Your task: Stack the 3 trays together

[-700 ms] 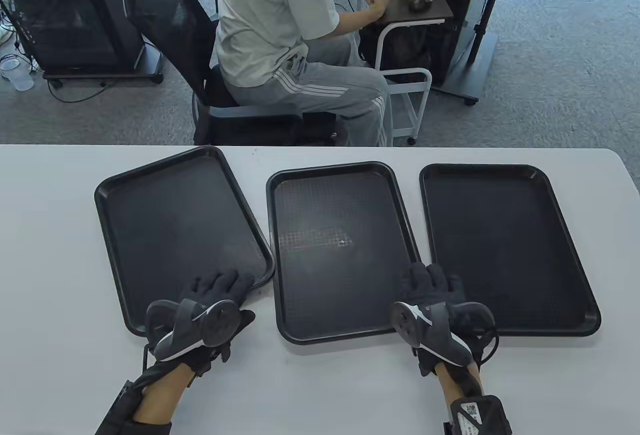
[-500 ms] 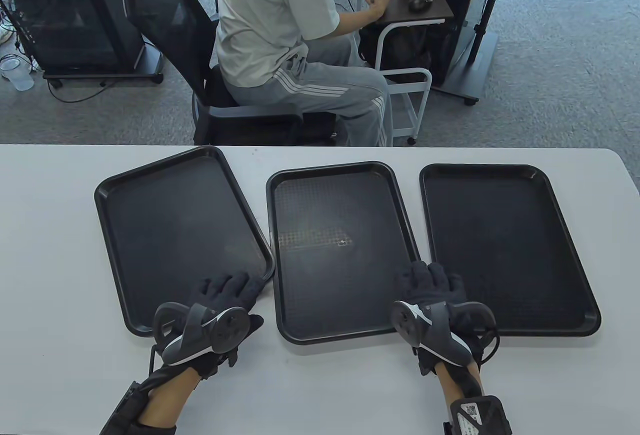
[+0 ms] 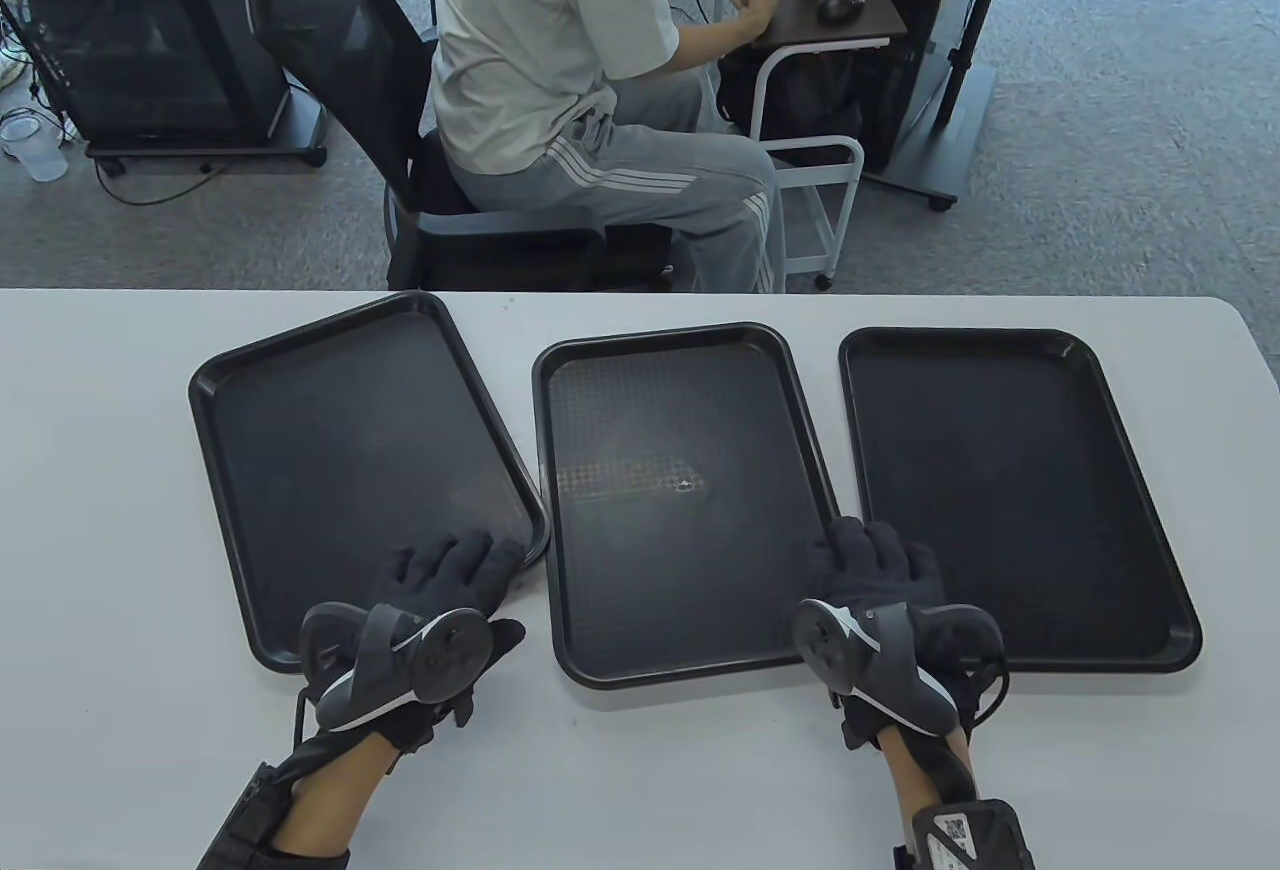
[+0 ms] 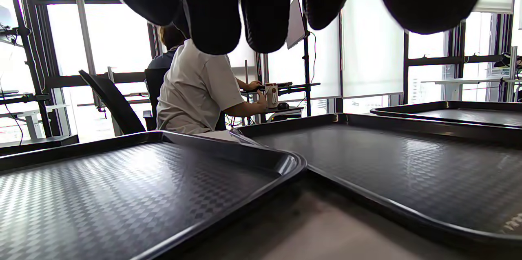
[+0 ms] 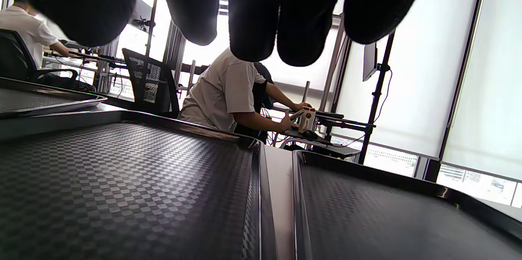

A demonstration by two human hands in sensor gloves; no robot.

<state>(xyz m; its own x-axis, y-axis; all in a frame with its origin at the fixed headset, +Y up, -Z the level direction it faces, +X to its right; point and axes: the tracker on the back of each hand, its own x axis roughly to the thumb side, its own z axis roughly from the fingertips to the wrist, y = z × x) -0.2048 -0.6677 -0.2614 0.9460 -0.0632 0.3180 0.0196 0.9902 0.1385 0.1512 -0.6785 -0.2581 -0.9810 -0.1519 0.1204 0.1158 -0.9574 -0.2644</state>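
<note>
Three black trays lie side by side on the white table: the left tray (image 3: 350, 450) turned askew, the middle tray (image 3: 680, 500), and the right tray (image 3: 1010, 490). My left hand (image 3: 465, 560) hovers over the left tray's near right corner and holds nothing. My right hand (image 3: 872, 550) hovers over the gap between the middle and right trays' near corners and holds nothing. In the left wrist view the fingers (image 4: 216, 11) hang above the left tray (image 4: 122, 186) and the middle tray (image 4: 387, 162) without touching them. In the right wrist view the fingers (image 5: 253, 15) hang above the middle tray (image 5: 122, 182) and the right tray (image 5: 387, 219).
The table (image 3: 90, 530) shows bare white surface to the left and along the near edge. Beyond its far edge a person (image 3: 560, 60) sits on an office chair (image 3: 340, 60) with their back to me.
My left hand has shifted slightly right along the left tray's near corner. My right hand has shifted a little right and nearer. The trays have not moved.
</note>
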